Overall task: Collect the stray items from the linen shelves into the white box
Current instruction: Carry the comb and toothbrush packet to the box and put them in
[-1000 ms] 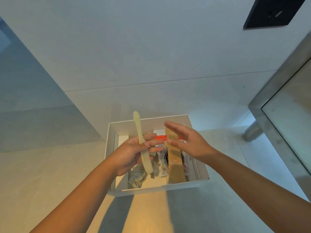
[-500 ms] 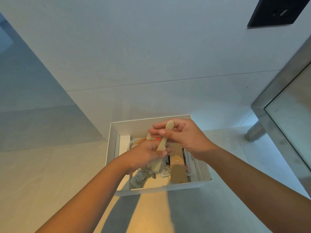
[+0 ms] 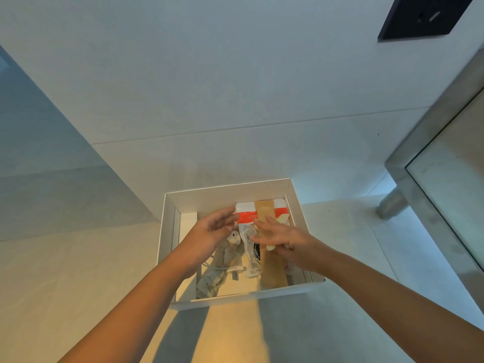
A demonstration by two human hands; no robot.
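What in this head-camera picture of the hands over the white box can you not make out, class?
- Cream comb: mostly hidden under the right hand, so its grip is unclear.
- Red-banded packet: print cut off by the left hand and the tan sachet.
- White box floor: partly covered by both hands.
- Linen shelves: out of frame.

both forearms outstretched, left hand (image 3: 209, 233) open, right hand (image 3: 281, 238) flat, fingers (image 3: 262, 225) spread
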